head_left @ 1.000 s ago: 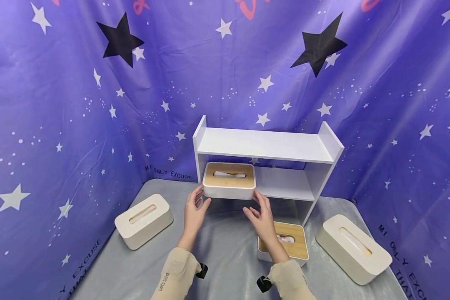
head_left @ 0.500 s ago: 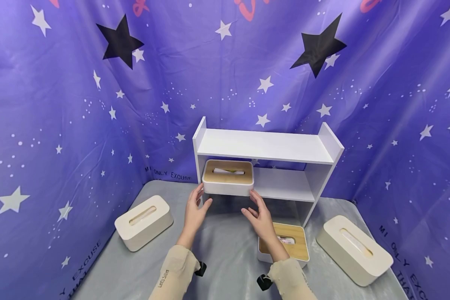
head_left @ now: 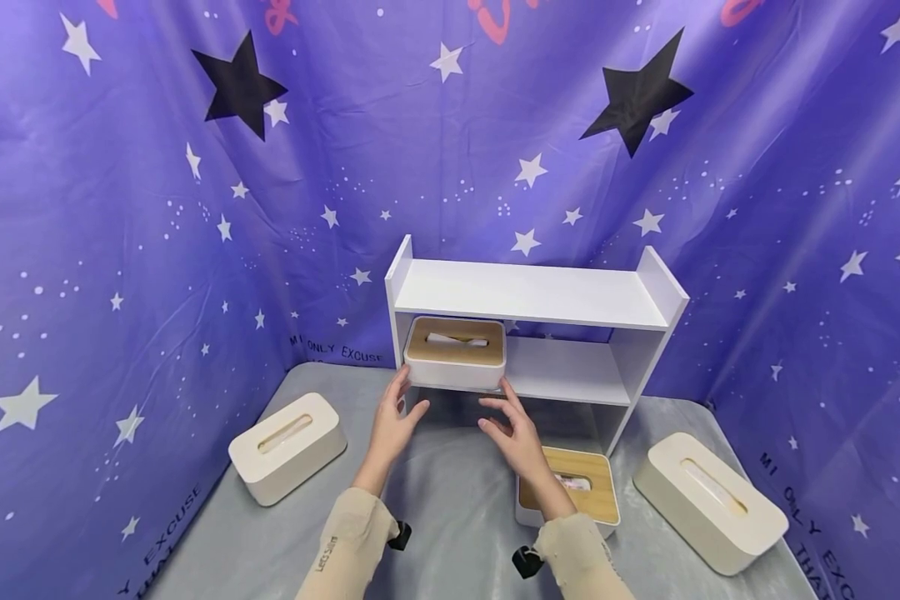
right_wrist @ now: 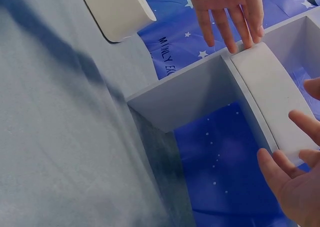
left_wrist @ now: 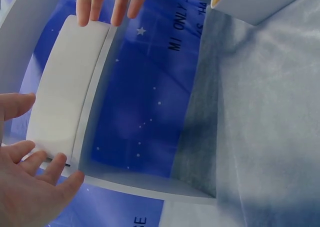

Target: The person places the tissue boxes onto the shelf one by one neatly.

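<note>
A white tissue box (head_left: 456,374) with a wooden lid sits on the middle board of the white shelf (head_left: 570,367), at its left end. A tissue shows in the lid's slot. My left hand (head_left: 392,423) has its fingertips by the box's left front corner, the thumb held apart. Opposite it, my right hand (head_left: 518,431) reaches one fingertip to the right front corner, its other fingers spread. In the left wrist view the left hand (left_wrist: 35,182) touches the end of the box (left_wrist: 67,87). The right wrist view has the right hand (right_wrist: 300,187) beside the box front (right_wrist: 272,94).
A second wooden-lidded tissue box (head_left: 596,492) stands on the grey cloth (head_left: 450,533), partly behind the right forearm. One cream tissue box (head_left: 288,448) lies to the left, another (head_left: 708,500) to the right. A purple star-patterned curtain (head_left: 450,167) surrounds the table.
The wooden-lidded box has slid back farther onto the middle board. My right hand's fingers have spread and come away from the box, except for a fingertip near its corner.
</note>
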A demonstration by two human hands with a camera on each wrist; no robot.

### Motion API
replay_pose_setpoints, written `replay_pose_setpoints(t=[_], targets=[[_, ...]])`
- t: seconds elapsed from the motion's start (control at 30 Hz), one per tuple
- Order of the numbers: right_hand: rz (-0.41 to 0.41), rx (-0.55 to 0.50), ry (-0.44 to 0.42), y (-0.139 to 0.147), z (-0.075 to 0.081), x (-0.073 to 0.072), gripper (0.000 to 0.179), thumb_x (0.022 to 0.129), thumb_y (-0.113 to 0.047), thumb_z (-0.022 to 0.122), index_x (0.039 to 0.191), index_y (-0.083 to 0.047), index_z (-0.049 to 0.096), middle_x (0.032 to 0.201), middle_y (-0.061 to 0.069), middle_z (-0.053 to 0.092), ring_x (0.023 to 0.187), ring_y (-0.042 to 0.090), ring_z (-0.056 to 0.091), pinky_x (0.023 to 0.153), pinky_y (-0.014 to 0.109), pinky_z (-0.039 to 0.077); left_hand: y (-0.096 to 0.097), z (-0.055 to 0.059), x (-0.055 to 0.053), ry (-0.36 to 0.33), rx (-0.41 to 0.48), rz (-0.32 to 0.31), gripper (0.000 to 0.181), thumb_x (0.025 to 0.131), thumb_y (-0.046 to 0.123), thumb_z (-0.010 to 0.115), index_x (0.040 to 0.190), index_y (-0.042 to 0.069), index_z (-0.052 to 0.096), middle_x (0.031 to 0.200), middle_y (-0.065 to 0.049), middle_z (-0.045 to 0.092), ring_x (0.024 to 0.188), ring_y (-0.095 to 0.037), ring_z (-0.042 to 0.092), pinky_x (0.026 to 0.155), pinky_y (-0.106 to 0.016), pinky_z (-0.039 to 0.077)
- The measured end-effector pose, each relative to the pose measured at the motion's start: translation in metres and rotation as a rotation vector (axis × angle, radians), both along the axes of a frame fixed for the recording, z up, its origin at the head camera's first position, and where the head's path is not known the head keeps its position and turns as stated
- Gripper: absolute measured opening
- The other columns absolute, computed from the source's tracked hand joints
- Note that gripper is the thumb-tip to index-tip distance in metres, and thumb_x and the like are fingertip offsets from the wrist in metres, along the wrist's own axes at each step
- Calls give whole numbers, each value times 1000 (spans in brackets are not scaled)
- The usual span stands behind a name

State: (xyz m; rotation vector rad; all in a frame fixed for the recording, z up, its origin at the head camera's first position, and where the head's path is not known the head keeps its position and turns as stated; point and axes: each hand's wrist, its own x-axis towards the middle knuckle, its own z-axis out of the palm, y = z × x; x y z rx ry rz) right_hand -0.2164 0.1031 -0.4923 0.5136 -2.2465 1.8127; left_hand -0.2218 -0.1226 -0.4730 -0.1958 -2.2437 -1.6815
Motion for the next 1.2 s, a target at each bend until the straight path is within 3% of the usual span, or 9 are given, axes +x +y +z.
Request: replay_pose_setpoints(t=[0.07, 0.17, 0.3, 0.53, 0.77, 0.97, 1.2], targets=[[11, -2, -4, 0, 0, 1, 32, 91, -7, 69, 122, 3, 66, 166, 18, 21, 150, 40, 27, 104, 45, 50, 0, 0, 0, 5, -18, -11, 70, 91, 8, 70, 152, -1, 36, 160, -23, 32, 139, -46, 43, 113, -64, 38], [29, 1, -4, 0, 0, 1, 32, 91, -7, 69, 121, 3, 66, 166, 18, 19, 148, 42, 30, 99, 31, 55, 1, 0, 0, 9, -37, -41, 74, 91, 7, 70, 153, -3, 31, 162, -23, 26, 141, -47, 39, 113, -65, 36], [53, 12, 7, 1, 0, 1, 32, 92, -8, 69, 122, 0, 66, 167, 18, 16, 145, 45, 33, 92, 15, 53, 3, -1, 0, 10, -33, -74, 77, 91, 7, 70, 155, -2, 27, 165, -23, 18, 144, -48, 34, 116, -64, 32], [76, 62, 9, 7, -2, 5, 34, 93, -7, 67, 126, 0, 64, 165, 20, 20, 147, 42, 30, 97, 30, 56, 4, -7, 2, 14, -18, -85, 78, 89, 5, 71, 154, -1, 29, 163, -26, 20, 142, -50, 36, 112, -66, 36], [85, 83, -2, 16, -6, 12, 38, 94, -8, 66, 130, 2, 61, 152, 24, 45, 138, 43, 45, 104, 57, 48, 8, -10, 7, -11, -13, -85, 74, 89, 8, 72, 153, 0, 35, 160, -25, 30, 141, -46, 40, 110, -66, 39], [93, 85, -16, 25, -11, 15, 40, 95, -11, 65, 132, 1, 60, 140, 21, 59, 131, 37, 53, 108, 56, 44, 13, -15, 9, 11, 17, -106, 71, 88, 4, 72, 150, -3, 38, 157, -26, 35, 138, -47, 44, 109, -66, 40], [105, 85, -21, 36, -14, 17, 43, 95, -12, 67, 134, 1, 58, 139, 22, 59, 133, 41, 52, 110, 60, 40, 19, -21, 12, 17, -19, -126, 65, 88, 7, 72, 147, -1, 44, 153, -24, 42, 135, -45, 48, 108, -63, 42]])
